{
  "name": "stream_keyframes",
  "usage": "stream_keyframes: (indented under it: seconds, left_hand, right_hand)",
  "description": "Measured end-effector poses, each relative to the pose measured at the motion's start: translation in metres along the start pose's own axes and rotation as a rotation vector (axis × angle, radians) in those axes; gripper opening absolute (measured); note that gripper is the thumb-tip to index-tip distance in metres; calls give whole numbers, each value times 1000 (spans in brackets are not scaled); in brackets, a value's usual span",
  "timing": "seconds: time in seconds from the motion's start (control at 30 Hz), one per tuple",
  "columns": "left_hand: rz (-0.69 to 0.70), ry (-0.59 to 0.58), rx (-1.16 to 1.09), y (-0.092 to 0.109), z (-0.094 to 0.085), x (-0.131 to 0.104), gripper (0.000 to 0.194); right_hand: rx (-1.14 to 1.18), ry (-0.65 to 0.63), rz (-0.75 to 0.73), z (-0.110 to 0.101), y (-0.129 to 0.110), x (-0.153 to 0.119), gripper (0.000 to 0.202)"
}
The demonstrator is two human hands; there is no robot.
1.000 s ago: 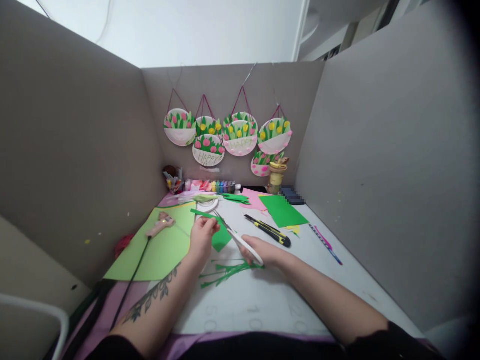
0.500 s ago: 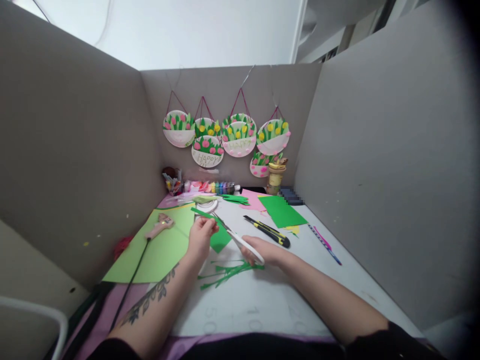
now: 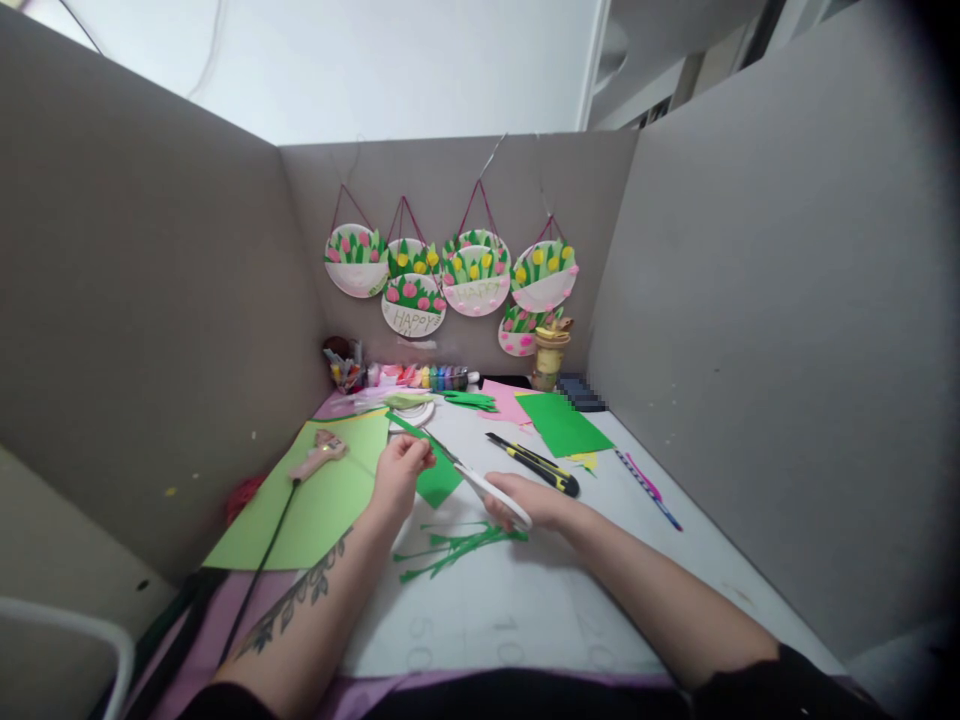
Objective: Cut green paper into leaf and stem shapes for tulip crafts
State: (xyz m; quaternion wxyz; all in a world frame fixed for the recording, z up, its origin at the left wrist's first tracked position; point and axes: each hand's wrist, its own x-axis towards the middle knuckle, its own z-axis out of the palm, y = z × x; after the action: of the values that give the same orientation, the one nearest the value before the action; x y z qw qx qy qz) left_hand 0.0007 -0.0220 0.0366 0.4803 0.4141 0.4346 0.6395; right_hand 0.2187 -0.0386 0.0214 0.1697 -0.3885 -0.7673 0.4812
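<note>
My left hand [image 3: 405, 465] is closed in a pinch on a narrow green paper strip [image 3: 403, 426], whose end sticks out up and to the left. My right hand [image 3: 517, 497] grips white-handled scissors [image 3: 480, 486], their blades pointing up-left beside my left fingertips. Whether the blades touch the strip, I cannot tell. Beneath the scissors lies a larger piece of green paper [image 3: 439, 488], partly covered by my left hand. Thin green paper cuttings [image 3: 457, 547] lie in a loose bunch on the table just below both hands.
A light green sheet [image 3: 341, 525] with a glue gun [image 3: 319, 457] on it lies at left, its cord running toward me. A utility knife [image 3: 534, 465], green card [image 3: 564, 425] and a striped pen [image 3: 649, 490] lie at right. Paints [image 3: 435, 376] line the back; decorated paper plates [image 3: 476, 290] hang above.
The view has shifted very slightly. Both hands stay almost in place, with the scissors and strip nearly unmoved.
</note>
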Motion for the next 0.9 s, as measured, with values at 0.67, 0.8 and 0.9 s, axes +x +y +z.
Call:
stream_keyframes:
  seconds: [0.67,0.8,0.9]
  left_hand:
    - [-30,-70,22,6,-1,-2,24]
    - [-8,-64,67,8,-1,-3,21]
    - [1,-74,93,9,0,-4,21]
  right_hand:
    - [-37,8,-4,-4,6,2,35]
    - [-33,8,37,-4,5,2,19]
    - [-29,20,91,-2,4,2,12]
